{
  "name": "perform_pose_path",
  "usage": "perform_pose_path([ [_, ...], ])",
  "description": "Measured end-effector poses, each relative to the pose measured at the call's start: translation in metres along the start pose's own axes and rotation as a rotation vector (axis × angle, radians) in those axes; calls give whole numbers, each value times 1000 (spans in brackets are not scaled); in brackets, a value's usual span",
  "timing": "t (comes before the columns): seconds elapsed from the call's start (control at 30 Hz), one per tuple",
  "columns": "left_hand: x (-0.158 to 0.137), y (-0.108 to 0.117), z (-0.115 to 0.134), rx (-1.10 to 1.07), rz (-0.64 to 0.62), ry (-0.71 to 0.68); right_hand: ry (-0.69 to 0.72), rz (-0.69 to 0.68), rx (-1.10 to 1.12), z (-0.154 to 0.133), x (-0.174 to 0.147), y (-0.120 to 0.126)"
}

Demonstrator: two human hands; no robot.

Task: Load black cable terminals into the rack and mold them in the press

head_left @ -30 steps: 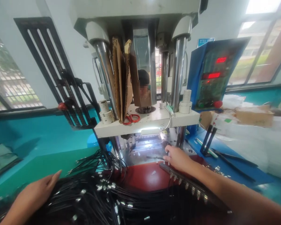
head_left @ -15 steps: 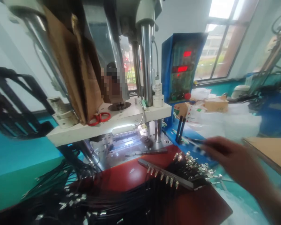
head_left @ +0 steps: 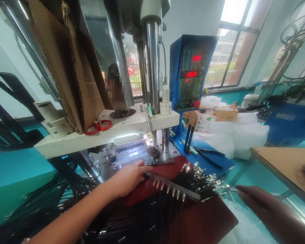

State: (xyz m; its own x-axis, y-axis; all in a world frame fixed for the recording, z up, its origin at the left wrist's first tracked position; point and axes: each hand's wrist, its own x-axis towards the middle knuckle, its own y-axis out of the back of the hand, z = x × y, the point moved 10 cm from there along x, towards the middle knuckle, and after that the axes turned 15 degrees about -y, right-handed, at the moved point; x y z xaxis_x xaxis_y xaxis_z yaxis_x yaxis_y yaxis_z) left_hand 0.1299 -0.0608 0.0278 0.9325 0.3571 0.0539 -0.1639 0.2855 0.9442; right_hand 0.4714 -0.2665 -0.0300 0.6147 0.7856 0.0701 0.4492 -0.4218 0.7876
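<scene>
My left hand (head_left: 132,178) is at the left end of a dark metal bar (head_left: 176,186), its fingers closed around that end. Several small metal terminals stick out along the bar's near side, with black cables running down from them. Behind the bar's right half lies a bundle of black cables (head_left: 193,179) with shiny metal ends. My right hand (head_left: 264,208) is right of the bundle, close to the cable tips, and smeared by motion; whether its fingers hold anything is unclear. Black-handled pliers (head_left: 209,154) lie on the blue base (head_left: 226,164).
A press with a white plate (head_left: 112,135) stands ahead, red-handled scissors (head_left: 98,127) and cardboard (head_left: 88,91) on it. Below is a lit metal bed (head_left: 132,154). A blue control box (head_left: 176,74) stands right of it. Black cables cover the lower left. A brown-topped table (head_left: 282,162) is at right.
My left hand has come into view and reached the bar's left end. My right hand has moved down and away from the pliers on the blue base. The view has shifted slightly right.
</scene>
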Motion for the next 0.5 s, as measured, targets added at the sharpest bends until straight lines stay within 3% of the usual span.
perform_pose_path([
  [0.07, 11, -16, -4, -13, -37, 18, 83, -169, 8, -65, -16, -24],
  [0.13, 14, -22, -9, -22, -12, 43, 175, -295, -29, -110, -29, -51],
  [0.23, 6, -21, -14, -64, 50, 82, 282, -332, -55, -136, -31, -77],
  [0.37, -31, -2, -21, -171, 192, 173, 361, -406, 5, -158, -5, -91],
  [0.5, -80, 27, -48, -312, 390, 349, 474, -488, 169, -232, 28, -101],
])
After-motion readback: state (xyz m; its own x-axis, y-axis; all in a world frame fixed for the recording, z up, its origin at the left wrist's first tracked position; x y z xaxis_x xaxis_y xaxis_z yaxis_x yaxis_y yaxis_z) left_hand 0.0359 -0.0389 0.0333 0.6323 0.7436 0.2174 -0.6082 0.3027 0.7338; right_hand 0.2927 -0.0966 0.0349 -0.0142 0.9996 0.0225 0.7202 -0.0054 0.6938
